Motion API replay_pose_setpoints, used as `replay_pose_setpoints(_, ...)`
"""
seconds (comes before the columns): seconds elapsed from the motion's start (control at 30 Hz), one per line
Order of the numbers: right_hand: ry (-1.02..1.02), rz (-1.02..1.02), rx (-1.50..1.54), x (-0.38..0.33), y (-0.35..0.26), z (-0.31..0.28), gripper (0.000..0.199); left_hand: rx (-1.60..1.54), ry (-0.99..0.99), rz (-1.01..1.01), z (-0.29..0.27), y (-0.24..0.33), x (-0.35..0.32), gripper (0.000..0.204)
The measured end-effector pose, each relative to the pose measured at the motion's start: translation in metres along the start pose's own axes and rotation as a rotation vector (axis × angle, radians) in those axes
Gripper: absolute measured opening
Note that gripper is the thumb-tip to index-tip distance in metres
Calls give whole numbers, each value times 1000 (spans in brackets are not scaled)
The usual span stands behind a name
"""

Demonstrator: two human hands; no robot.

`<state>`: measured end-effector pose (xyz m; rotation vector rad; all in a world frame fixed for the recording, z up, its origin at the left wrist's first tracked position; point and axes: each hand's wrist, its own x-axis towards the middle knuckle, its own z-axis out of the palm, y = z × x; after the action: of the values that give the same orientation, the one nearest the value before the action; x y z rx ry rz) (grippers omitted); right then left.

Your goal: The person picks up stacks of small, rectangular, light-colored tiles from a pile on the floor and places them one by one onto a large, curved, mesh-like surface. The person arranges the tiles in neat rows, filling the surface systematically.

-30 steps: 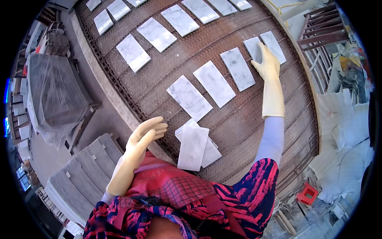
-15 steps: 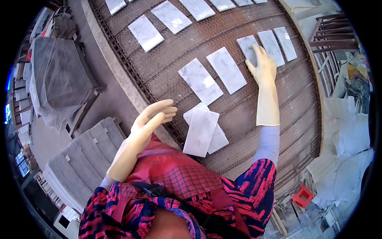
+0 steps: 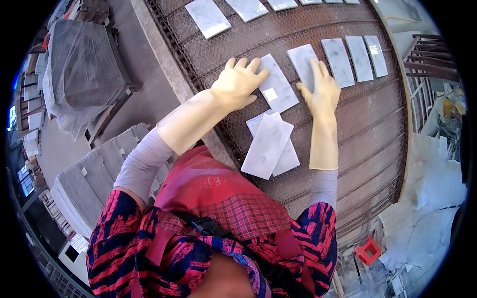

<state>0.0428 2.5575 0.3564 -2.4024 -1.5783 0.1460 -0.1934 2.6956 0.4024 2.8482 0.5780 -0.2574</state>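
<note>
Both my hands wear long cream rubber gloves. My right hand (image 3: 323, 92) reaches over a white, grey-veined stone tile (image 3: 301, 59), its thumb at the near end and its stretched fingers along the right edge. My left hand (image 3: 237, 85) has its fingers spread, with the fingertips at the left edge of another veined tile (image 3: 279, 87). Closer to me lies a small stack of tiles, the top tile (image 3: 268, 145) turned across a lower tile (image 3: 288, 160). Right of my right hand, a veined tile (image 3: 338, 62) and two narrower-looking ones continue the row.
The tiles rest on a brown wire-mesh conveyor (image 3: 367, 134), with a chain and a pale side rail (image 3: 164, 59) on the left. A farther row includes a tile (image 3: 208, 19). Stacked grey slabs (image 3: 89, 184), a plastic-wrapped pile (image 3: 82, 74) and a red crate (image 3: 367, 250) stand around.
My left hand has moved forward and right to a tile. My right hand has shifted from the third tile to the second, which now sits farther forward. The view has shifted slightly.
</note>
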Motion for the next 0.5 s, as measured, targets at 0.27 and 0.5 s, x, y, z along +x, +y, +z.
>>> replay_pose_setpoints(0.27,190,74,264,-58,-32,-23,88,31,188,34,32,2,20,49)
replay_pose_setpoints(0.5,79,112,572,-172,-148,-54,104,-27,138,68,26,4,36,59)
